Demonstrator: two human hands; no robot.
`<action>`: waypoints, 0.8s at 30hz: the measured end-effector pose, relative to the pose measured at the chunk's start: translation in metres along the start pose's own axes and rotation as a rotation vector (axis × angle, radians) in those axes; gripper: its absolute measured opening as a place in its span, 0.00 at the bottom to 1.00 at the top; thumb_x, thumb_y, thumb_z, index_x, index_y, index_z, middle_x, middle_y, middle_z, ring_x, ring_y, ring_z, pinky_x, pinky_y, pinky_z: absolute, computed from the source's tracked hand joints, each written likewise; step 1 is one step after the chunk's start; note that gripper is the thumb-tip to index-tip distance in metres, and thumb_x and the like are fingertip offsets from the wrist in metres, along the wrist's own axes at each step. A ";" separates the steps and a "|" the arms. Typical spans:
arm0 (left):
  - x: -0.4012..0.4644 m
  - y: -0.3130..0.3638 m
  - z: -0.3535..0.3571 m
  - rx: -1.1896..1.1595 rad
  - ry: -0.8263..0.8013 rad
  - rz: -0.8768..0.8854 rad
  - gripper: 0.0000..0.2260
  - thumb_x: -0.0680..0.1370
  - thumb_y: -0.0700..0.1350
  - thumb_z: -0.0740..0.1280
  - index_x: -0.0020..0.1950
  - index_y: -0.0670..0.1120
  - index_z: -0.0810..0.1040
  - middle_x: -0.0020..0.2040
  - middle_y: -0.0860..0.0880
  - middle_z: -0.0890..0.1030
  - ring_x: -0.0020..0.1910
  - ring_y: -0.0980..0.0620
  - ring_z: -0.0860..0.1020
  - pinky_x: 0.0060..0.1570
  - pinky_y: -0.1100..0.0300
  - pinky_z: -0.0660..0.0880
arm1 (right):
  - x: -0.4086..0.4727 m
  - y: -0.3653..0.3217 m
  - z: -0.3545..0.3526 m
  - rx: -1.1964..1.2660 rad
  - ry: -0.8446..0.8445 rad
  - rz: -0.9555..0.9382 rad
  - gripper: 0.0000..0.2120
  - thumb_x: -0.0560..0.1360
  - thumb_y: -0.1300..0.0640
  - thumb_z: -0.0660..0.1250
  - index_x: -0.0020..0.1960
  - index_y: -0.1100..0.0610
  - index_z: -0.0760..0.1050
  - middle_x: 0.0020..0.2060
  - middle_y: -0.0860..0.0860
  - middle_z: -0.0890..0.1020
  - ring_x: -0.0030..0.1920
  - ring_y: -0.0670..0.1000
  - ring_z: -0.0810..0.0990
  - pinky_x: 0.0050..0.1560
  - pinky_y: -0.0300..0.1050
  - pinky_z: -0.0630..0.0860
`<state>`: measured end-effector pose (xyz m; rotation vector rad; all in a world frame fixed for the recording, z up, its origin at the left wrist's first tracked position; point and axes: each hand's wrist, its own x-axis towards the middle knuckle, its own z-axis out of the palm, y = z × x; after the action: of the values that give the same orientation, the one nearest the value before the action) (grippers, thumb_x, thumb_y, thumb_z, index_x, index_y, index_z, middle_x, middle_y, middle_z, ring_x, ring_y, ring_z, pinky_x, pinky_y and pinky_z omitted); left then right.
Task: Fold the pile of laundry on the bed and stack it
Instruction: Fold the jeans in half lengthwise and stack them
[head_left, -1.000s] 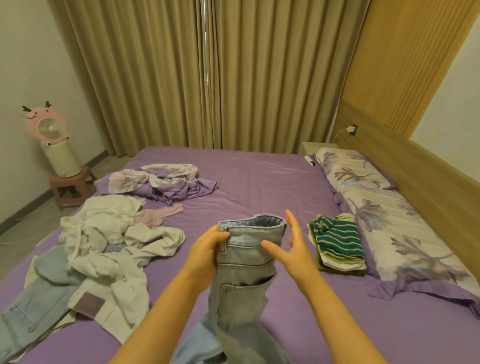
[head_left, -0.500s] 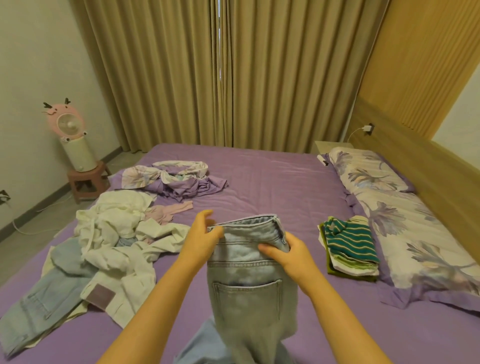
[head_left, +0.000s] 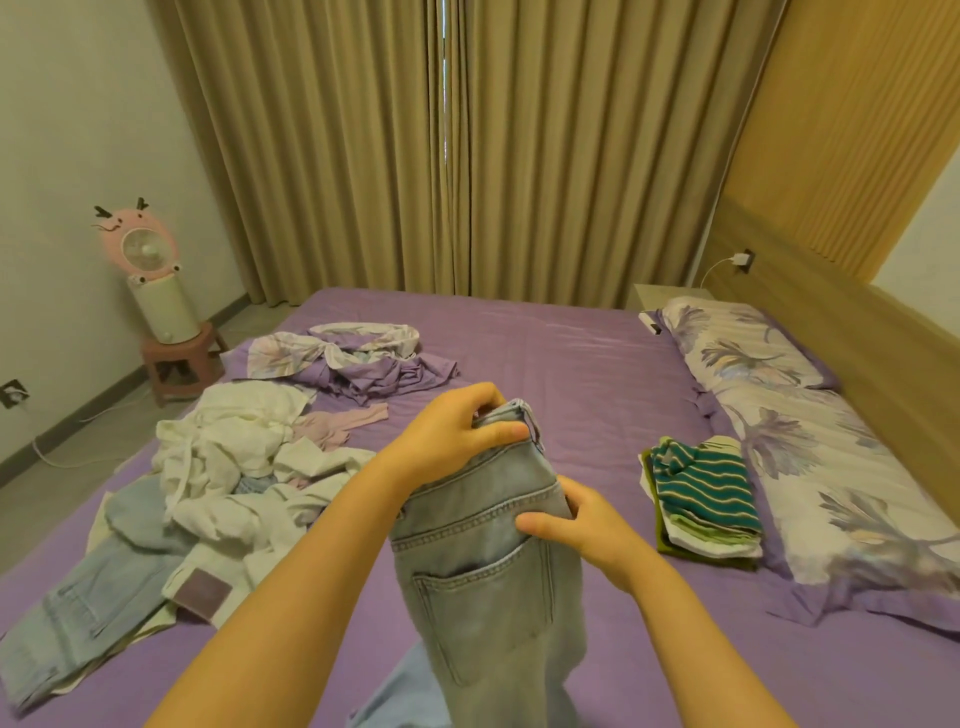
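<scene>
Jeans (head_left: 483, 561), heavy, limp denim, hang gripped at the waistband by left hand (head_left: 452, 441), right hand (head_left: 576, 525) pinching the side seam below it.

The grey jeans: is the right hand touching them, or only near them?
Touching. In the head view the right hand grips the jeans at their right edge, thumb pressed on the denim above the back pocket.
</scene>
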<state>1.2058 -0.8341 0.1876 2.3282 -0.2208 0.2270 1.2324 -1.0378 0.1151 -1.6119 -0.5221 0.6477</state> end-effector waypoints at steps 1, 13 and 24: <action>0.001 0.001 -0.002 0.001 0.021 0.002 0.12 0.76 0.53 0.68 0.46 0.45 0.73 0.40 0.46 0.75 0.37 0.50 0.71 0.37 0.54 0.68 | 0.001 0.003 -0.001 0.010 -0.001 0.006 0.26 0.66 0.46 0.77 0.62 0.46 0.75 0.56 0.46 0.82 0.55 0.48 0.81 0.50 0.43 0.79; 0.023 0.009 -0.052 0.077 0.316 -0.187 0.17 0.81 0.55 0.59 0.44 0.41 0.69 0.39 0.46 0.72 0.37 0.49 0.70 0.37 0.56 0.65 | 0.000 -0.003 -0.025 0.053 0.209 -0.081 0.23 0.63 0.48 0.78 0.56 0.49 0.78 0.49 0.46 0.84 0.49 0.48 0.83 0.45 0.42 0.80; 0.077 0.075 -0.045 0.032 0.539 -0.237 0.17 0.82 0.56 0.55 0.38 0.47 0.64 0.37 0.51 0.70 0.34 0.56 0.67 0.31 0.60 0.59 | -0.023 -0.132 -0.091 -0.177 0.594 -0.469 0.25 0.61 0.38 0.74 0.45 0.57 0.78 0.38 0.52 0.82 0.37 0.44 0.78 0.38 0.43 0.76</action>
<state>1.2588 -0.8605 0.2876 2.2064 0.3243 0.7232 1.2801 -1.1017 0.2561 -1.6662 -0.4918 -0.2345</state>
